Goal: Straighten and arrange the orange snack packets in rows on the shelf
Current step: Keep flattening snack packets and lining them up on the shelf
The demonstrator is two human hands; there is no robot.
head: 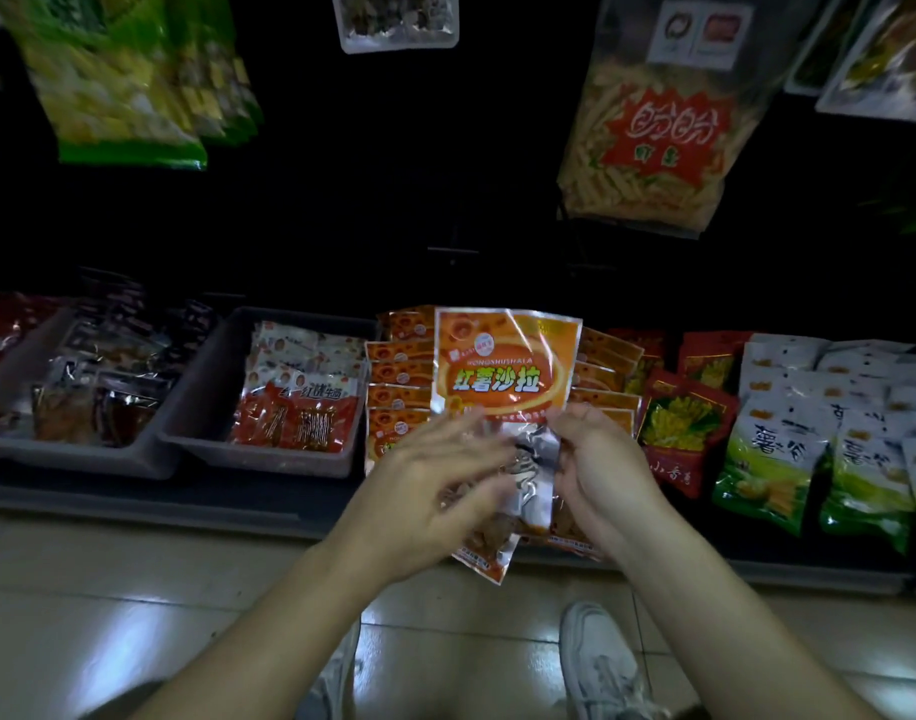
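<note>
An orange snack packet (502,366) stands upright in front of me, above the low shelf (134,498). My right hand (599,470) grips its lower right part together with other packets bunched beneath. My left hand (435,485) lies over the lower left of the bunch, fingers spread and blurred. Behind the held packet, two columns of orange packets lie overlapped on the shelf: a left row (396,379) and a right row (604,371), partly hidden by the packet and my hands.
Two grey bins hold other snacks: dark packets (97,402) at left, red-and-white packets (295,402) beside them. Red packets (684,423) and white-green packets (814,439) fill the shelf's right. Large bags (653,122) hang above. My white shoe (601,662) stands on the tiled floor.
</note>
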